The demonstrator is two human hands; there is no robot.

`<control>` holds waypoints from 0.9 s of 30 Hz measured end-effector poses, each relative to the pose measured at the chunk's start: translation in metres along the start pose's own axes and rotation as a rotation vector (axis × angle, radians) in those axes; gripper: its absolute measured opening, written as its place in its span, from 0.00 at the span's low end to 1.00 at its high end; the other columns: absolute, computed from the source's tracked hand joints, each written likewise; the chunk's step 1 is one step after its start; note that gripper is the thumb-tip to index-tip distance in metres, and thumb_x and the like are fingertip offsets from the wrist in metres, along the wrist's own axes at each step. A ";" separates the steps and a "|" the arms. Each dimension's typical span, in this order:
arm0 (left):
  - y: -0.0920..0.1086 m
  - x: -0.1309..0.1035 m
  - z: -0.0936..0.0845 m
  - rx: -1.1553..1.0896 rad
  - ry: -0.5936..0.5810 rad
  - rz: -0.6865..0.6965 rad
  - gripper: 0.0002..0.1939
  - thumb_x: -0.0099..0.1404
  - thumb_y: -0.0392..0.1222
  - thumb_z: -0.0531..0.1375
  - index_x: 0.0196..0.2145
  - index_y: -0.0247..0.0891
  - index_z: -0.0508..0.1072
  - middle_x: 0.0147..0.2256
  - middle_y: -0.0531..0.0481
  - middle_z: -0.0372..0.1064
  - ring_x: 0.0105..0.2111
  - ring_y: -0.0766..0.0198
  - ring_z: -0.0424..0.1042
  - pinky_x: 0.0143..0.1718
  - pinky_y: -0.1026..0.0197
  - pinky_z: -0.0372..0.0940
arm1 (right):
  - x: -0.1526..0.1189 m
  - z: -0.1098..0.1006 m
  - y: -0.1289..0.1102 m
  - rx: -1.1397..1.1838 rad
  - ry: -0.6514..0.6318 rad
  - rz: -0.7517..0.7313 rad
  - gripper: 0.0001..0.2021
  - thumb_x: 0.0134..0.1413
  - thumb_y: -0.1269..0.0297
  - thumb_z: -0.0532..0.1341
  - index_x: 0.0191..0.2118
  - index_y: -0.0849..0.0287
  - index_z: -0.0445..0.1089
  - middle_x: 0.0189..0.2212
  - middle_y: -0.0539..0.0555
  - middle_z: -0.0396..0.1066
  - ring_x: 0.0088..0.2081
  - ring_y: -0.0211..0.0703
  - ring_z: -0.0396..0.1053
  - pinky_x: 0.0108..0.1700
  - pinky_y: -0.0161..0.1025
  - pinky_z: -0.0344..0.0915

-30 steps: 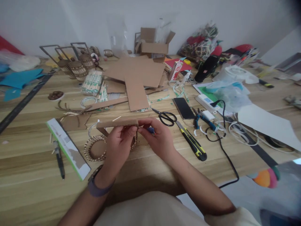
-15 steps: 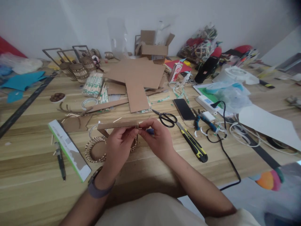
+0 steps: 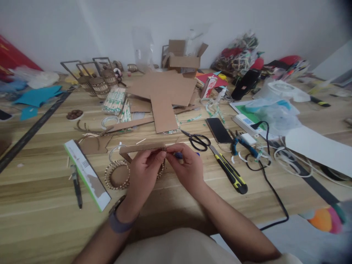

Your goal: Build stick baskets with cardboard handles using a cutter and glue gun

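Note:
A folded cardboard strip (image 3: 141, 148) is held up over the table's near middle. My left hand (image 3: 147, 167) is closed on it, thumb and fingers pinching close to its right end. At that same end my right hand (image 3: 185, 163) has its thumb and forefinger pressed together; the fingertips hide whatever lies between them. Below and left of the strip lies a round ring with a beaded-looking rim (image 3: 117, 175) and a cardboard base. A similar rim is partly covered by my left hand. Something blue (image 3: 178, 155) shows behind my right fingers.
Black-handled scissors (image 3: 199, 141), a yellow-black utility knife (image 3: 231, 172) and a phone (image 3: 218, 130) lie to the right. Pliers (image 3: 247, 145) and cables are beyond. A long flat box (image 3: 88, 176) and a pen (image 3: 76, 187) lie left. Cardboard sheets (image 3: 165, 110) are stacked behind.
The whole view has shifted slightly, so everything appears a little further right. Both hands keep the same pinching hold at the cardboard strip's end.

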State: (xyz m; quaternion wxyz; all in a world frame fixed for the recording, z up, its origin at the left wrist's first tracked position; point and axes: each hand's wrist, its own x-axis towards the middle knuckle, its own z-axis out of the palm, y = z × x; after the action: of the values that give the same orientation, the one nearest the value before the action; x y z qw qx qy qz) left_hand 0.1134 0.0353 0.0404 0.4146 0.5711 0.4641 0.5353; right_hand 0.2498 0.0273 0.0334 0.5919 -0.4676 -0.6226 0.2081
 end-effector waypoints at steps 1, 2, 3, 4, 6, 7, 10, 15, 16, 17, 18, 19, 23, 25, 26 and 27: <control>0.000 -0.001 0.000 0.015 0.006 0.004 0.12 0.64 0.48 0.64 0.41 0.39 0.81 0.39 0.48 0.81 0.39 0.58 0.79 0.43 0.58 0.73 | 0.000 0.001 0.000 0.009 0.011 0.004 0.04 0.57 0.71 0.64 0.35 0.53 0.75 0.33 0.49 0.80 0.35 0.42 0.77 0.40 0.38 0.72; -0.001 -0.002 0.000 0.037 0.013 0.012 0.12 0.66 0.48 0.63 0.42 0.40 0.81 0.39 0.49 0.81 0.39 0.58 0.79 0.43 0.58 0.72 | 0.000 0.001 0.001 0.017 0.019 0.014 0.04 0.56 0.70 0.64 0.34 0.53 0.75 0.32 0.50 0.80 0.35 0.42 0.77 0.40 0.39 0.72; -0.001 -0.002 0.000 0.058 0.017 0.021 0.12 0.67 0.48 0.62 0.42 0.40 0.81 0.39 0.49 0.81 0.39 0.59 0.78 0.43 0.59 0.72 | 0.000 0.001 0.002 0.026 0.025 0.030 0.04 0.56 0.70 0.65 0.34 0.53 0.75 0.32 0.50 0.80 0.35 0.43 0.77 0.40 0.39 0.72; -0.001 -0.003 0.000 0.074 0.021 0.030 0.12 0.68 0.48 0.61 0.42 0.40 0.81 0.39 0.49 0.81 0.39 0.59 0.78 0.43 0.59 0.72 | 0.001 0.002 0.003 0.037 0.030 0.048 0.03 0.55 0.69 0.65 0.34 0.53 0.75 0.32 0.50 0.80 0.35 0.43 0.77 0.41 0.40 0.72; -0.001 -0.004 0.000 0.082 0.030 0.034 0.12 0.69 0.48 0.60 0.42 0.40 0.81 0.40 0.48 0.81 0.40 0.58 0.78 0.44 0.58 0.72 | 0.002 0.002 0.006 0.069 0.045 0.084 0.02 0.54 0.68 0.66 0.33 0.53 0.76 0.31 0.50 0.80 0.35 0.44 0.77 0.41 0.41 0.73; -0.001 -0.004 0.000 0.079 0.038 0.031 0.13 0.69 0.48 0.60 0.42 0.39 0.81 0.41 0.48 0.81 0.41 0.58 0.78 0.45 0.57 0.72 | 0.003 0.002 0.007 0.087 0.054 0.101 0.02 0.53 0.68 0.66 0.33 0.53 0.76 0.31 0.50 0.80 0.35 0.45 0.77 0.41 0.41 0.73; -0.003 -0.007 0.003 0.078 0.052 0.029 0.13 0.69 0.48 0.60 0.44 0.39 0.80 0.43 0.46 0.80 0.44 0.57 0.78 0.48 0.56 0.71 | 0.005 0.003 0.009 0.116 0.084 0.146 0.02 0.52 0.67 0.66 0.32 0.53 0.77 0.31 0.51 0.81 0.35 0.45 0.78 0.41 0.42 0.73; -0.007 -0.014 0.007 0.056 0.028 0.054 0.14 0.71 0.47 0.59 0.49 0.42 0.78 0.49 0.46 0.78 0.50 0.57 0.75 0.51 0.56 0.70 | 0.005 0.004 0.006 0.056 0.109 0.133 0.04 0.54 0.66 0.64 0.34 0.52 0.78 0.32 0.50 0.81 0.35 0.46 0.78 0.41 0.43 0.74; -0.007 -0.015 0.008 0.059 0.021 0.057 0.14 0.71 0.47 0.58 0.50 0.42 0.78 0.50 0.46 0.77 0.51 0.57 0.75 0.50 0.56 0.70 | 0.005 0.004 0.005 0.037 0.113 0.120 0.04 0.54 0.66 0.64 0.34 0.52 0.78 0.32 0.50 0.81 0.35 0.46 0.78 0.41 0.43 0.74; -0.007 -0.015 0.008 0.064 0.018 0.063 0.14 0.71 0.47 0.58 0.50 0.42 0.78 0.50 0.46 0.77 0.51 0.57 0.75 0.50 0.56 0.70 | 0.004 0.004 0.004 0.016 0.117 0.107 0.04 0.54 0.66 0.64 0.35 0.52 0.78 0.32 0.50 0.81 0.35 0.45 0.77 0.41 0.43 0.73; -0.006 -0.015 0.008 0.070 0.018 0.067 0.14 0.71 0.46 0.58 0.50 0.41 0.78 0.49 0.46 0.77 0.51 0.57 0.75 0.50 0.56 0.70 | 0.004 0.005 0.003 -0.008 0.121 0.097 0.03 0.54 0.66 0.65 0.35 0.52 0.77 0.32 0.50 0.81 0.34 0.45 0.77 0.40 0.42 0.73; -0.005 -0.014 0.009 0.073 0.024 0.068 0.14 0.71 0.46 0.58 0.49 0.41 0.78 0.48 0.46 0.78 0.50 0.57 0.75 0.50 0.56 0.70 | 0.003 0.005 0.002 -0.033 0.124 0.087 0.03 0.54 0.65 0.65 0.35 0.52 0.77 0.31 0.50 0.80 0.34 0.45 0.77 0.40 0.42 0.73; -0.002 -0.005 0.011 0.036 0.041 -0.010 0.13 0.70 0.48 0.58 0.42 0.39 0.79 0.38 0.47 0.80 0.43 0.56 0.77 0.46 0.56 0.71 | 0.003 0.009 0.002 -0.122 0.152 0.037 0.01 0.55 0.66 0.66 0.35 0.53 0.76 0.30 0.50 0.79 0.34 0.44 0.76 0.41 0.43 0.71; -0.003 0.001 0.012 0.002 0.033 -0.051 0.15 0.70 0.50 0.58 0.38 0.38 0.79 0.34 0.47 0.80 0.40 0.56 0.77 0.45 0.56 0.71 | 0.003 0.011 0.002 -0.166 0.160 0.003 0.01 0.56 0.66 0.65 0.34 0.53 0.75 0.30 0.50 0.79 0.33 0.45 0.75 0.41 0.44 0.70; -0.004 0.003 0.013 -0.015 0.030 -0.055 0.15 0.70 0.51 0.58 0.37 0.38 0.79 0.34 0.47 0.80 0.40 0.56 0.77 0.45 0.56 0.71 | 0.003 0.011 0.003 -0.188 0.159 -0.014 0.01 0.56 0.66 0.65 0.34 0.53 0.75 0.30 0.50 0.79 0.33 0.45 0.75 0.41 0.45 0.70; -0.005 0.006 0.014 -0.034 0.029 -0.045 0.15 0.70 0.51 0.58 0.37 0.38 0.80 0.35 0.47 0.80 0.41 0.56 0.77 0.47 0.56 0.70 | 0.003 0.011 0.003 -0.211 0.156 -0.032 0.01 0.57 0.66 0.65 0.34 0.53 0.75 0.30 0.50 0.79 0.33 0.46 0.75 0.41 0.45 0.69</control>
State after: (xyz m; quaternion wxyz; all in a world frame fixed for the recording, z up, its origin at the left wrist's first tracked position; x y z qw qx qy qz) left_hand 0.1268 0.0428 0.0356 0.4293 0.5456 0.4739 0.5417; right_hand 0.2406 0.0346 0.0302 0.5894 -0.5320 -0.6004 0.0952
